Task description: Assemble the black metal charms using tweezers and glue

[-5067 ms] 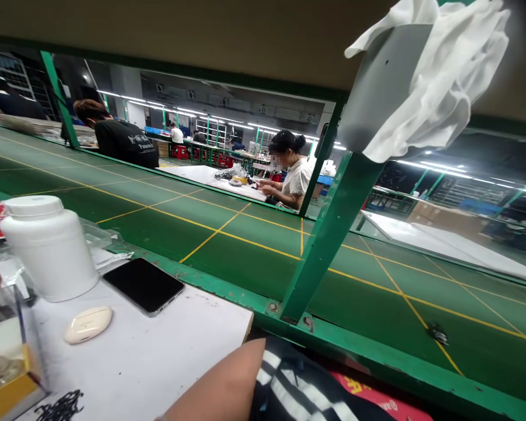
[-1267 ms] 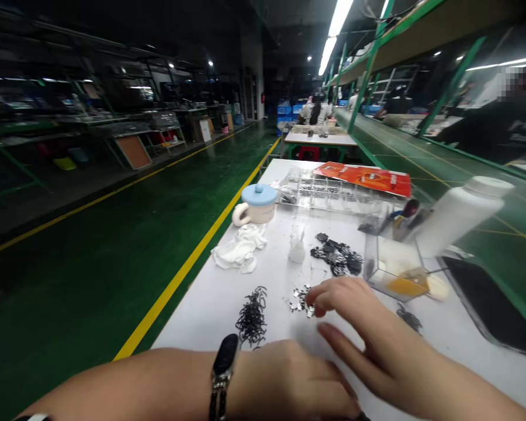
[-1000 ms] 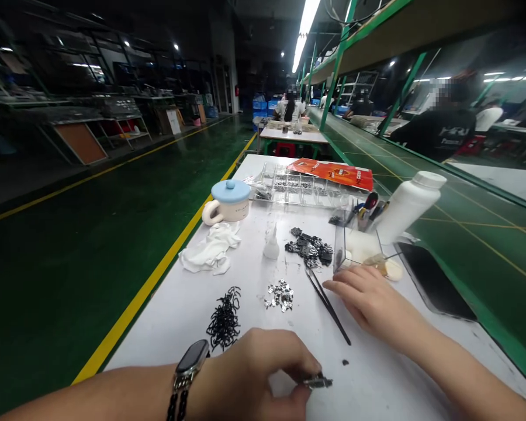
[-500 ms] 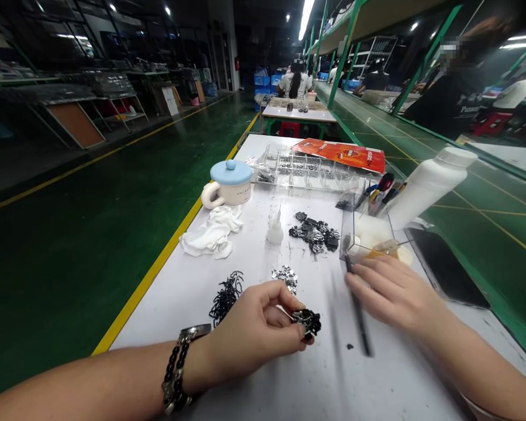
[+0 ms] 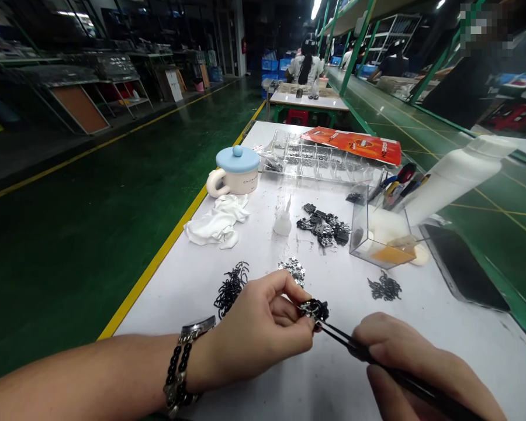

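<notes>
Dark part (image 5: 315, 309), black tweezers (image 5: 363, 352) at its edge
Left hand (image 5: 260, 318) pinches the part; right hand (image 5: 423, 354) grips the tweezers

Bare desk (image 5: 344, 286) is stretching between the left hand (image 5: 256, 327) and the pile of black strips (image 5: 384, 287) at right; beyond, a clear plastic box (image 5: 363, 251) and heap of black parts (image 5: 323, 227) are blocking passage.
</notes>
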A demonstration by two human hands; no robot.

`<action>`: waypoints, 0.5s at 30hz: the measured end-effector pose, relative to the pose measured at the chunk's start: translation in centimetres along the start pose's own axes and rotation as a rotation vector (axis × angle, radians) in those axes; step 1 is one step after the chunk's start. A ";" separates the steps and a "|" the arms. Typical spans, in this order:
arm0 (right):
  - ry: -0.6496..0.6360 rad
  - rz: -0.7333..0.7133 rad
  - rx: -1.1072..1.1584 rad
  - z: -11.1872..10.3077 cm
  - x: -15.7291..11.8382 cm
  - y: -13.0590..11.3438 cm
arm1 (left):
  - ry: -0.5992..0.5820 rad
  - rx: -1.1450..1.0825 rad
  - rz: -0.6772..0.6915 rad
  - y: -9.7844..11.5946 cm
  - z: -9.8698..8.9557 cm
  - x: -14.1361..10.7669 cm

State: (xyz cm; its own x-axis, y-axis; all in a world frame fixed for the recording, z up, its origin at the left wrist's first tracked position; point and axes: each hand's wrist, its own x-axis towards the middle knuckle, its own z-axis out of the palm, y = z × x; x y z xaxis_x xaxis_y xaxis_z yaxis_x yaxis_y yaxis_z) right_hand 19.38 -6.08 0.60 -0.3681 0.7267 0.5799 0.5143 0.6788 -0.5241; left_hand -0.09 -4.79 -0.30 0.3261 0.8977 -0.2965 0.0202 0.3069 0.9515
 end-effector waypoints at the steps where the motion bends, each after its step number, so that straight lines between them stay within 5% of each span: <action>1: 0.013 0.025 0.006 0.2 -0.1 -0.1 | 0.001 0.011 0.008 0.0 0.1 0.0; 10: 0.138 0.023 0.054 1.2 -0.6 0.7 | 0.025 0.144 0.170 -0.5 0.4 0.0; 15: 0.162 0.048 0.099 1.2 -0.5 -0.1 | 0.100 0.419 0.456 -0.5 0.5 -0.3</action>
State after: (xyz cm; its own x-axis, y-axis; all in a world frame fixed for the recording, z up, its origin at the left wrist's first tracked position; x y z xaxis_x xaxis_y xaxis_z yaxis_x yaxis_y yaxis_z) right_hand 18.59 -6.40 -0.37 -0.2118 0.7375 0.6413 0.4467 0.6567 -0.6077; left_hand 0.28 -5.34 -0.61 0.2999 0.9405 0.1597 0.2754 -0.2456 0.9294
